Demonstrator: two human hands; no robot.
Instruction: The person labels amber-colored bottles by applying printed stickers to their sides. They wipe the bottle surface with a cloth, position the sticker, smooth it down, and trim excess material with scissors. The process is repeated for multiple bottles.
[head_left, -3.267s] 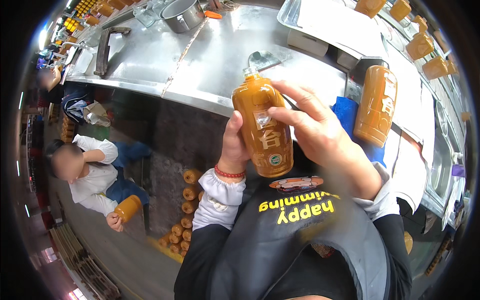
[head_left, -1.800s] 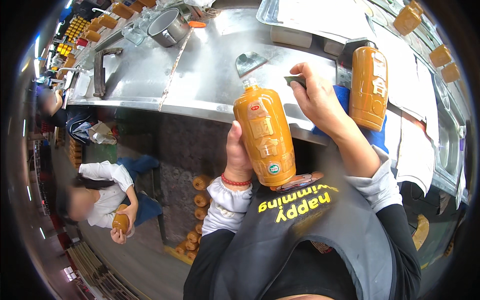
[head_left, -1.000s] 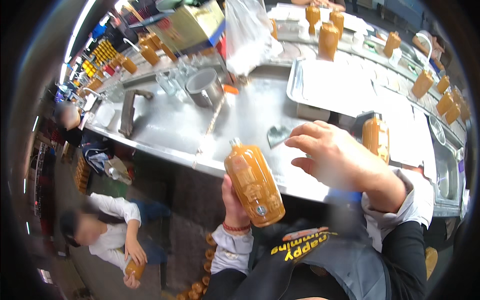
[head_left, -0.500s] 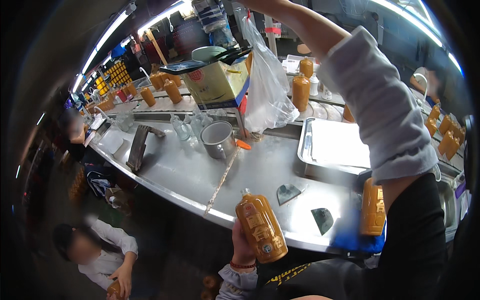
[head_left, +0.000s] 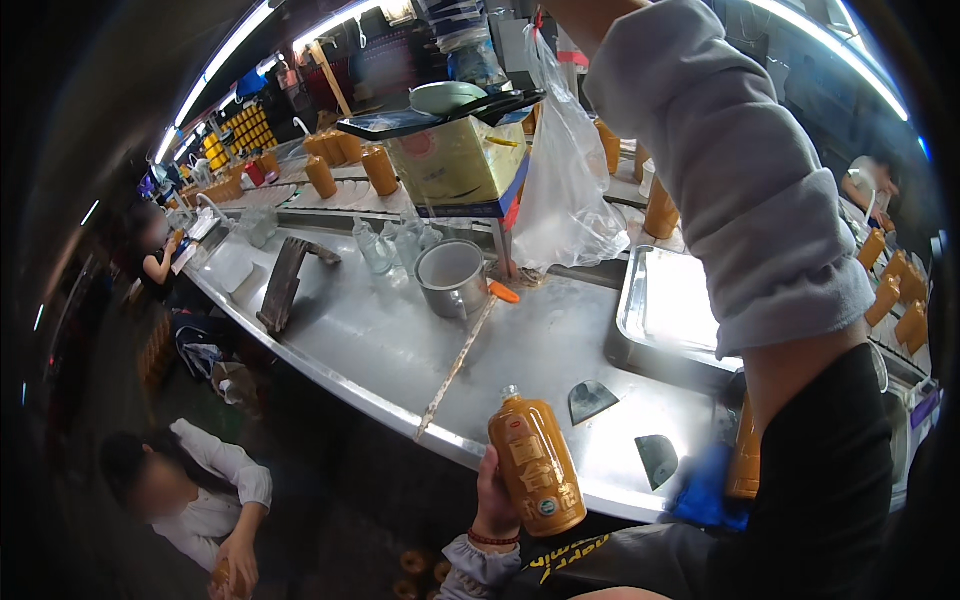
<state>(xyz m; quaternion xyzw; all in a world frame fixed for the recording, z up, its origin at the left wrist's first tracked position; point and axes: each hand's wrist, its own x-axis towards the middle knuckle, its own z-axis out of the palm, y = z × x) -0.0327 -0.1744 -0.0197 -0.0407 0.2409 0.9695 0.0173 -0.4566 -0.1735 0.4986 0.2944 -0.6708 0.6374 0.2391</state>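
My left hand (head_left: 492, 505) is closed round the lower side of an amber-brown bottle (head_left: 537, 465), held up in front of the bench's near edge. The bottle leans slightly, with its clear neck upward and raised characters and a small round emblem facing me. My right arm, in a pushed-up grey sleeve (head_left: 745, 200), reaches up past the top edge of the head view, so the right hand is out of sight. Below that arm stands another brown bottle (head_left: 745, 460), partly hidden, beside a blue cloth (head_left: 710, 490). Two dark, half-round flat pieces (head_left: 593, 402) lie near the held bottle.
On the metal bench (head_left: 370, 345) are a grey mug (head_left: 452, 280), an orange-ended stick (head_left: 465, 355), clear glass bottles (head_left: 375, 248) and a metal tray (head_left: 625, 300). A plastic bag (head_left: 565, 190) hangs beside a carton (head_left: 455, 165). Behind runs a conveyor with brown bottles (head_left: 320, 177). A co-worker (head_left: 205, 500) sits lower left.
The view has shifted, so the bench things appear further right. The held bottle is a little more upright. My right arm stays raised, with its sleeve now further left at the top.
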